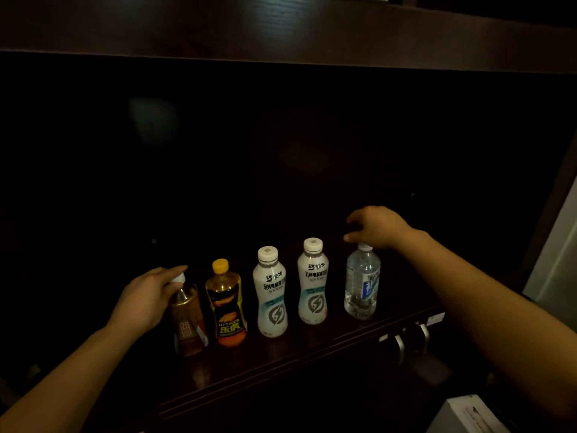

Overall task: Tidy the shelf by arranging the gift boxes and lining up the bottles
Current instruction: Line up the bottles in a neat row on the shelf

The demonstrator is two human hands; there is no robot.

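Note:
Several bottles stand upright in a row on the dark wooden shelf (312,348). From left: an amber tea bottle (189,326), a yellow-capped Hi-Tiger bottle (226,307), two white electrolyte drink bottles (271,295) (313,284), and a clear water bottle (362,284). My left hand (146,300) grips the tea bottle at its neck and shoulder, fingers reaching to the white cap. My right hand (376,226) hovers just above and behind the water bottle's cap with fingers loosely curled, holding nothing. No gift boxes show on the shelf.
The shelf recess behind the bottles is dark and deep. Metal handles (412,340) stick out of the cabinet front below the shelf edge at the right. A white box (465,415) sits at the lower right corner. A pale panel (559,264) stands at the far right.

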